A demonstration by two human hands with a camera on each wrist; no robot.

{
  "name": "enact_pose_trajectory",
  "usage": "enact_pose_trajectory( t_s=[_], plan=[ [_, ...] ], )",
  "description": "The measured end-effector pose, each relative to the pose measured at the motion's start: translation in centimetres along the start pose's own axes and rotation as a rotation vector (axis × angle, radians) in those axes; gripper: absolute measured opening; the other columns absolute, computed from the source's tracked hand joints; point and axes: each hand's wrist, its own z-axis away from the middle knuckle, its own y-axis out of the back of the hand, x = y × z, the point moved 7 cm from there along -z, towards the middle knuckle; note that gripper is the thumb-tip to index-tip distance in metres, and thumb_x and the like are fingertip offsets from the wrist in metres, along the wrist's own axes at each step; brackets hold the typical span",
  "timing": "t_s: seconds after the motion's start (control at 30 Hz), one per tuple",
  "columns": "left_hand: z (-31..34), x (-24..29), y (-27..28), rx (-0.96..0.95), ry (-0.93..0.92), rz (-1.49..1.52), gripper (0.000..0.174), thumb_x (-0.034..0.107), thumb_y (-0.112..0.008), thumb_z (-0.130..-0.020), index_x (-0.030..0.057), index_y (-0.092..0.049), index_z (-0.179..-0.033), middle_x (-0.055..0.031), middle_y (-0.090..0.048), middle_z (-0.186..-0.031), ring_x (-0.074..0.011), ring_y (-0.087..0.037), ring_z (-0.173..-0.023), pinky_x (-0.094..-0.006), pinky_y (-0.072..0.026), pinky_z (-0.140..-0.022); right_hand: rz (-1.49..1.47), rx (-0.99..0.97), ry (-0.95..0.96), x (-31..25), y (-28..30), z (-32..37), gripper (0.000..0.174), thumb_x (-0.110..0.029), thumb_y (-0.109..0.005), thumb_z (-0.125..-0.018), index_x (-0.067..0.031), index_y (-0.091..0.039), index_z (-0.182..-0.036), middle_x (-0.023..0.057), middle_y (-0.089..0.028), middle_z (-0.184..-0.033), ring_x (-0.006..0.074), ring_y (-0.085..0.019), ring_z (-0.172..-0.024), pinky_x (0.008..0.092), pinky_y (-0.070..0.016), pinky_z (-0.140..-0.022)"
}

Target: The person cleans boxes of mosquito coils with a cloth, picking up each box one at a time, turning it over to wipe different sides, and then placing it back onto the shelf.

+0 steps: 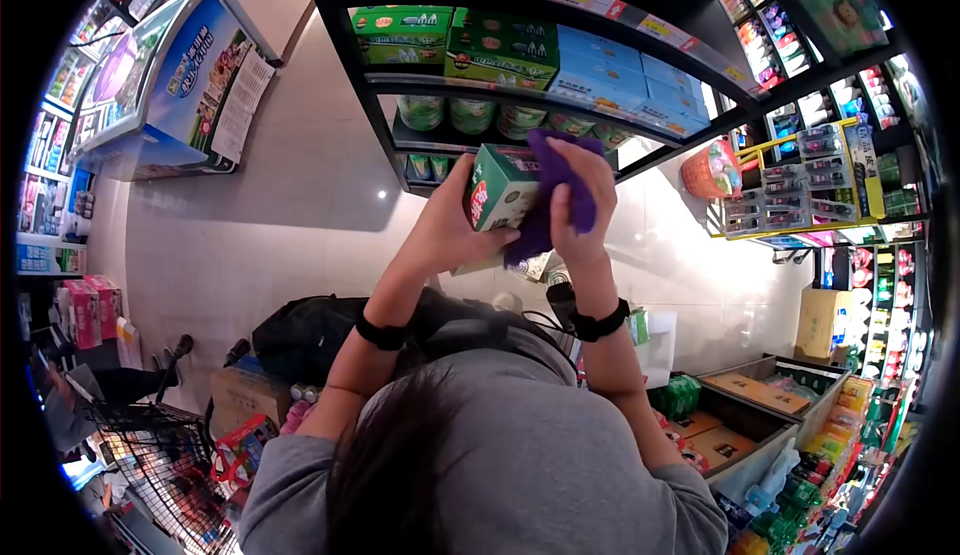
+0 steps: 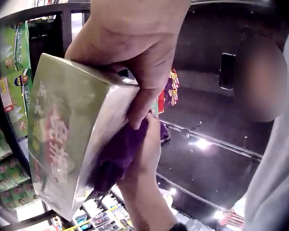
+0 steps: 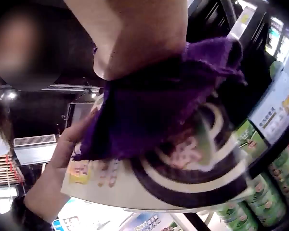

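Observation:
In the head view, my left hand (image 1: 440, 225) grips a green-and-white printed carton (image 1: 492, 195), its thumb along the near edge. The carton is held up in front of the shelf, tilted. My right hand (image 1: 585, 205) holds a bunched purple cloth (image 1: 538, 225) against the carton's right side. From the left wrist, the carton's broad pale face (image 2: 58, 130) with red lettering shows, and the cloth (image 2: 120, 154) lies along its narrow side. In the right wrist view the cloth (image 3: 139, 120) covers part of a face with dark curved stripes (image 3: 183, 183).
A dark shelf rack ahead holds green cartons (image 1: 500, 50), light blue boxes (image 1: 610, 75) and round green tubs (image 1: 470, 115). A blue chest freezer (image 1: 190, 85) stands at left, a shopping cart (image 1: 160, 465) at lower left. An orange basket (image 1: 712, 170) and wooden bins (image 1: 750, 405) are at right.

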Motion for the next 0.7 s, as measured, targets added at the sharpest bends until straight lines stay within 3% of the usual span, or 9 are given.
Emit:
enact_pose_trajectory(
  t_s=[0.17,0.23,0.27,0.33,0.37,0.5,0.6,0.67,0.7],
  plan=[
    [0.5,0.1,0.8,0.088,-0.163,-0.027,0.067,0.009,-0.074,-0.059,-0.0006,-0.041,-0.116,-0.0133,-0.057,-0.101,-0.0236,-0.057,-0.093,-0.0284,-0.0447,-0.08,-0.515,0.196,-0.423,4.1,-0.1,2.8,0.032,-0.018,-0.045,-0.088,0.0026,-0.052,-0.111,0.0131,-0.054,-0.117,0.0257,-0.049,-0.108,0.034,-0.032,-0.096],
    [0.7,2.0,0.3,0.056,-0.218,-0.448,0.055,0.003,-0.071,-0.061,0.0069,-0.048,-0.111,-0.0074,-0.055,-0.109,-0.0253,-0.054,-0.1,-0.0361,-0.0383,-0.092,-0.91,0.319,-0.743,6.4,-1.3,4.9,0.041,-0.028,-0.041,-0.093,0.0041,-0.047,-0.116,0.0128,-0.048,-0.123,0.0246,-0.048,-0.11,0.0325,-0.0331,-0.096],
    [0.5,1.8,0.3,0.052,-0.219,-0.444,0.055,0.003,-0.071,-0.061,0.0069,-0.048,-0.111,-0.0074,-0.055,-0.109,-0.0253,-0.054,-0.1,-0.0361,-0.0383,-0.092,-0.905,0.321,-0.743,6.7,-1.0,5.0,0.041,-0.028,-0.041,-0.093,0.0041,-0.047,-0.116,0.0128,-0.048,-0.123,0.0246,-0.048,-0.11,0.0325,-0.0331,-0.096],
    [1.1,3.1,-0.7,0.068,-0.637,-1.042,0.047,0.003,-0.067,-0.063,0.0136,-0.052,-0.106,-0.0046,-0.054,-0.113,-0.0271,-0.049,-0.108,-0.0475,-0.0263,-0.101,-1.319,0.491,-1.157,8.2,-2.1,7.4,0.048,-0.035,-0.034,-0.092,-0.0016,-0.041,-0.126,0.0122,-0.051,-0.12,0.0232,-0.048,-0.11,0.0354,-0.033,-0.099],
    [1.0,2.5,-0.7,0.025,-0.642,-1.126,0.041,0.006,-0.066,-0.066,0.0191,-0.053,-0.103,0.0008,-0.054,-0.115,-0.0191,-0.045,-0.112,-0.0554,-0.0147,-0.104,-1.374,0.406,-1.072,8.0,-1.7,7.1,0.05,-0.038,-0.032,-0.092,-0.002,-0.039,-0.127,0.0124,-0.051,-0.122,0.025,-0.049,-0.111,0.0361,-0.0347,-0.099],
    [2.6,2.0,-0.8,0.01,-0.985,-1.312,0.036,0.019,-0.066,-0.072,0.0281,-0.05,-0.103,0.0096,-0.051,-0.12,-0.0172,-0.04,-0.116,-0.0578,-0.0091,-0.105,-1.495,0.141,-1.274,7.4,-2.3,7.5,0.052,-0.044,-0.04,-0.089,-0.0019,-0.046,-0.118,0.0139,-0.057,-0.111,0.0252,-0.057,-0.099,0.0372,-0.0466,-0.087],
    [3.3,2.7,-2.1,0.058,-1.199,-1.389,0.027,0.02,-0.061,-0.075,0.0301,-0.051,-0.098,0.0103,-0.051,-0.119,-0.0108,-0.035,-0.12,-0.0582,-0.0108,-0.103,-1.307,0.156,-1.34,7.3,-2.6,8.5,0.044,-0.034,-0.05,-0.087,-0.0007,-0.049,-0.116,0.0116,-0.058,-0.109,0.021,-0.058,-0.095,0.0336,-0.0479,-0.082],
    [3.2,2.2,-2.2,0.063,-1.221,-1.468,0.034,0.017,-0.059,-0.077,0.0338,-0.049,-0.104,0.0093,-0.048,-0.122,-0.0157,-0.03,-0.123,-0.0582,-0.0102,-0.102,-1.281,0.109,-1.262,7.1,-2.5,8.0,0.043,-0.028,-0.054,-0.085,0.0011,-0.047,-0.116,0.0122,-0.057,-0.109,0.0206,-0.058,-0.094,0.0325,-0.0479,-0.081],
    [2.6,2.3,-1.2,0.19,-1.093,-1.381,0.045,0.017,-0.063,-0.075,0.0321,-0.044,-0.114,-0.0003,-0.039,-0.129,-0.0214,-0.026,-0.125,-0.0575,-0.0076,-0.104,-1.282,0.152,-1.201,7.4,-2.3,8.0,0.043,-0.026,-0.055,-0.085,0.0019,-0.046,-0.117,0.0127,-0.057,-0.108,0.0209,-0.058,-0.095,0.0323,-0.0478,-0.081]
  ],
)
